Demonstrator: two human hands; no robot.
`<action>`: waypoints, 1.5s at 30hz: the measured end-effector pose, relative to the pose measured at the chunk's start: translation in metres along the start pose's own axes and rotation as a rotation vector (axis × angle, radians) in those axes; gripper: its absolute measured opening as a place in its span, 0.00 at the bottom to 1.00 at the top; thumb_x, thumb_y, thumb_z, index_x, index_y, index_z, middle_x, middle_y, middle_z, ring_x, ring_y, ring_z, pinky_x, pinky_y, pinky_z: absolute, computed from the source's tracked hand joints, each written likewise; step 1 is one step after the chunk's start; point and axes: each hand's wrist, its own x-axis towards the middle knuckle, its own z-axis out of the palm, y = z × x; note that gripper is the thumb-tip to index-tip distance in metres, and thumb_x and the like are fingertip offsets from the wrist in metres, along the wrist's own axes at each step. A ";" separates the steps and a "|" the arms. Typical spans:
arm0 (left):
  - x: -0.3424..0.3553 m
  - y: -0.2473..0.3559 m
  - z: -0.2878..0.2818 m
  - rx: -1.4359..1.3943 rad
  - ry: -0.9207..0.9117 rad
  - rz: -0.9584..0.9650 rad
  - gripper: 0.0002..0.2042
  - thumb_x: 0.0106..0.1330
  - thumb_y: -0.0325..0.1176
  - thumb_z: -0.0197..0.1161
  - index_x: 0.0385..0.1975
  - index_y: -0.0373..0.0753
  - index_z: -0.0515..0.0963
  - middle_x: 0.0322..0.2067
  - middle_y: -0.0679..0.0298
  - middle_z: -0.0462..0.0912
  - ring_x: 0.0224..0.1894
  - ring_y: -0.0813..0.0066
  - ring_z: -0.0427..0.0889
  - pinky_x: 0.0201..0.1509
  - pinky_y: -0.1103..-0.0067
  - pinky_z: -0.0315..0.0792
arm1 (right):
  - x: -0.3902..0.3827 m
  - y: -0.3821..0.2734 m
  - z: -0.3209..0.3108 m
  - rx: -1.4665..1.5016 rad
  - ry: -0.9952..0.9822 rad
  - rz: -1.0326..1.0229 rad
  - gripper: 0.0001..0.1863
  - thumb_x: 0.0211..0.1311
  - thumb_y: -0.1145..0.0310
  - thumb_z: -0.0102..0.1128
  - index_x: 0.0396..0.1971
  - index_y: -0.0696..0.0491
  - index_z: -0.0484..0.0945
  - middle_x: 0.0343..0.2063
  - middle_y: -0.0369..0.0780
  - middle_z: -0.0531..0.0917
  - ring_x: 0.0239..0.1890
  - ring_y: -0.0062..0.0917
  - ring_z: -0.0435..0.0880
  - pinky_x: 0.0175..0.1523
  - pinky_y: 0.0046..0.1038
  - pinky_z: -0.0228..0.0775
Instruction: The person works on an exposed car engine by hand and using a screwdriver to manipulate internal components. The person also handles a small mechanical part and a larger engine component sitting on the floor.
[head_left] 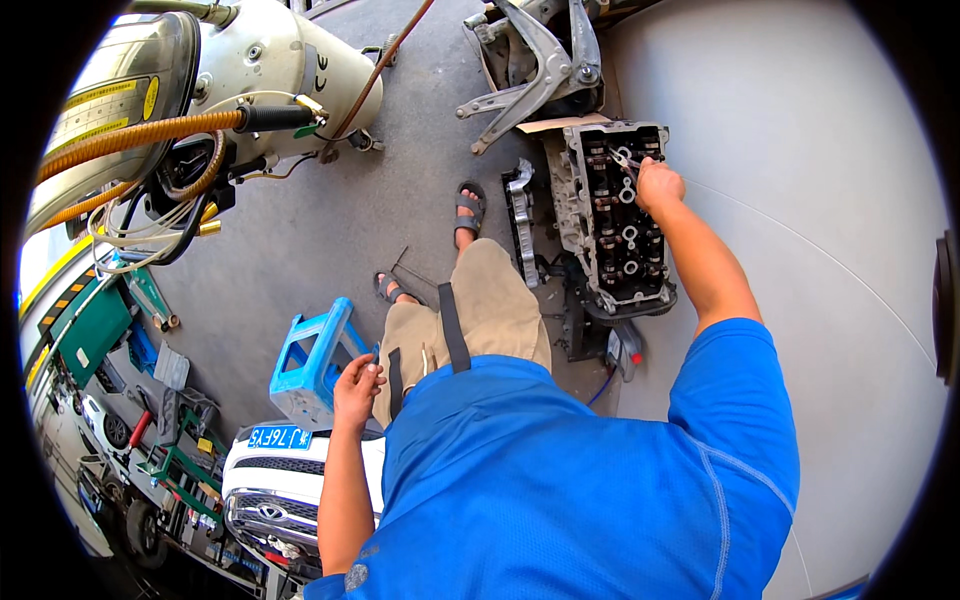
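Observation:
An engine (585, 220) with its cylinder head (608, 255) uncovered stands ahead on my right, its dark valve gear and round ring-shaped openings showing. Over the far end of that head, my right hand (660, 187) is closed around a slim metal tool (624, 160) that looks like pliers. The tool's tip reaches in among the valve parts; exactly what it touches is too small to tell. Down by my left thigh, well away from the engine, my left hand (357, 392) has its fingers curled together. Something small and dark shows at its fingertips, but I cannot make it out.
A long silvery metal part (521, 222) lies left of the engine. Beyond are metal suspension arms (548, 75). A blue plastic stool (318, 362) stands at my left, near a white car (295, 470). A large cream machine (310, 75) with hoses fills the upper left.

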 end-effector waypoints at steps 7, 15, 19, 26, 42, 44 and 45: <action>0.009 -0.004 -0.005 0.069 -0.044 0.020 0.20 0.70 0.39 0.54 0.56 0.32 0.68 0.40 0.61 0.81 0.37 0.77 0.80 0.39 0.82 0.73 | 0.002 0.000 -0.001 -0.008 -0.004 0.036 0.23 0.54 0.65 0.61 0.49 0.55 0.65 0.46 0.47 0.77 0.45 0.39 0.82 0.45 0.35 0.78; 0.011 0.002 -0.001 0.034 -0.016 0.011 0.19 0.68 0.35 0.57 0.54 0.31 0.70 0.37 0.62 0.81 0.34 0.80 0.79 0.35 0.86 0.70 | -0.007 -0.006 -0.008 -0.012 0.005 0.011 0.20 0.57 0.67 0.57 0.49 0.55 0.65 0.44 0.48 0.76 0.44 0.40 0.83 0.43 0.36 0.78; 0.010 0.004 -0.002 0.025 -0.021 0.018 0.19 0.68 0.36 0.58 0.54 0.31 0.70 0.37 0.62 0.81 0.34 0.80 0.79 0.35 0.86 0.70 | -0.010 -0.012 -0.019 -0.014 -0.088 0.037 0.25 0.59 0.67 0.58 0.55 0.55 0.63 0.51 0.49 0.74 0.51 0.39 0.80 0.48 0.34 0.77; 0.011 -0.003 -0.005 0.061 -0.041 0.038 0.20 0.69 0.40 0.55 0.55 0.34 0.70 0.38 0.63 0.80 0.36 0.78 0.80 0.38 0.83 0.73 | -0.009 -0.007 -0.014 -0.006 -0.015 0.019 0.23 0.55 0.68 0.59 0.50 0.57 0.64 0.45 0.50 0.76 0.45 0.41 0.82 0.45 0.35 0.78; 0.006 -0.001 0.000 0.005 -0.001 0.013 0.19 0.68 0.35 0.58 0.54 0.31 0.70 0.37 0.63 0.81 0.34 0.80 0.79 0.33 0.86 0.69 | -0.008 0.001 -0.021 0.039 -0.083 0.033 0.20 0.55 0.70 0.59 0.48 0.54 0.69 0.46 0.45 0.81 0.50 0.35 0.81 0.51 0.34 0.75; 0.007 -0.004 -0.002 0.011 -0.001 0.004 0.18 0.68 0.34 0.58 0.54 0.31 0.70 0.37 0.63 0.81 0.34 0.80 0.79 0.34 0.86 0.69 | -0.007 -0.010 -0.031 0.049 -0.109 0.043 0.20 0.54 0.71 0.59 0.48 0.55 0.69 0.47 0.45 0.81 0.50 0.35 0.81 0.51 0.34 0.75; 0.007 -0.006 -0.003 0.013 -0.001 0.000 0.18 0.68 0.34 0.58 0.54 0.31 0.70 0.37 0.62 0.81 0.34 0.80 0.79 0.34 0.86 0.69 | -0.007 -0.016 -0.037 0.053 -0.122 0.048 0.20 0.54 0.71 0.60 0.48 0.55 0.69 0.47 0.45 0.81 0.50 0.36 0.81 0.51 0.34 0.75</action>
